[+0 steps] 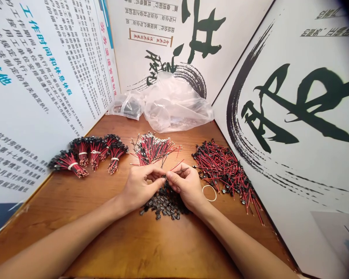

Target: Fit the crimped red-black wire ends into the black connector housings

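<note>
One red wire [177,165] sits pinched in the right hand [187,182]; left hand [144,185] narrow alongside, contents unclear. Black connector housings [163,203] lie beneath, presumably for ready reach.

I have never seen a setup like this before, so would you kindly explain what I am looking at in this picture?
There is no machine here: a person works with two bare hands. The single picture comes from a camera worn on their head, looking forward and down.

The right hand pinches a thin red wire. The left hand meets it fingertip to fingertip; what exactly it grips is too small to tell.

On the wooden table, a heap of small black pieces lies beneath the hands, with a pile of red and black wires beyond. Banded wire bundles lie to the left, loose wires with black ends to the right, and plastic bags at the back.
</note>
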A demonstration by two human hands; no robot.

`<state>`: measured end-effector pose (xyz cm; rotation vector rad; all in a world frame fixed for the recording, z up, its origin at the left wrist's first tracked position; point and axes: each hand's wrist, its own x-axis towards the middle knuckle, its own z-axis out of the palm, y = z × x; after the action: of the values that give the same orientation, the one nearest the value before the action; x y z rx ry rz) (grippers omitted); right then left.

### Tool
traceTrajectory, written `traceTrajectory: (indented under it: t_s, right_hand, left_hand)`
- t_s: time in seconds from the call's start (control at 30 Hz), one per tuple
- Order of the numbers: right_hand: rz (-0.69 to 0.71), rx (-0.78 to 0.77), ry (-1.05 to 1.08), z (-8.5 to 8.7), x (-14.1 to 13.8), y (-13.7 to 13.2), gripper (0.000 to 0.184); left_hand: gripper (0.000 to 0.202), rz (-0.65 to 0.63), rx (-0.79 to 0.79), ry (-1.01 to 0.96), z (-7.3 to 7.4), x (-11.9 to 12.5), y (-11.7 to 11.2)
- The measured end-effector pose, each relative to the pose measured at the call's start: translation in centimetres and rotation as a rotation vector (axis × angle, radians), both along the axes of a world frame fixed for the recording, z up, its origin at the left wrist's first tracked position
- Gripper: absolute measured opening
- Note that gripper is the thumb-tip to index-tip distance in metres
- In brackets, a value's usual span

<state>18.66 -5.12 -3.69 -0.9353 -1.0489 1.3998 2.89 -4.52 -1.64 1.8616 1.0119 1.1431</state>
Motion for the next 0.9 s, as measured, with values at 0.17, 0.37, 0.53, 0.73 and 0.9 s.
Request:
traceTrajectory:
  t_s: [0.17,0.37,0.53,0.73,0.9]
  right_hand:
    - [0.001,-0.01,-0.034,0.5,0.8,0.5,0.029]
    - [-0.069,0.018,-0.029,0.9,1.9,1.3,0.022]
    - [-0.034,0.033,-0.025,1.2,1.9,1.4,0.022]
    - [0.082,0.099,-0.319,1.8,3.0,1.7,0.016]
    - [0.146,0.258,-0.714,2.3,4.4,2.5,0.014]
  left_hand:
    - [0.009,0.048,0.036,0.073,0.5,-0.2,0.5]
    - [0.009,0.086,0.033,0.117,0.6,-0.4,0.9]
    - [0.01,0.075,0.019,0.117,0.3,-0.5,1.1]
    - [0.011,0.089,0.037,0.149,0.1,-0.7,1.5]
    - [0.012,0.057,0.081,0.189,0.4,-1.1,2.0]
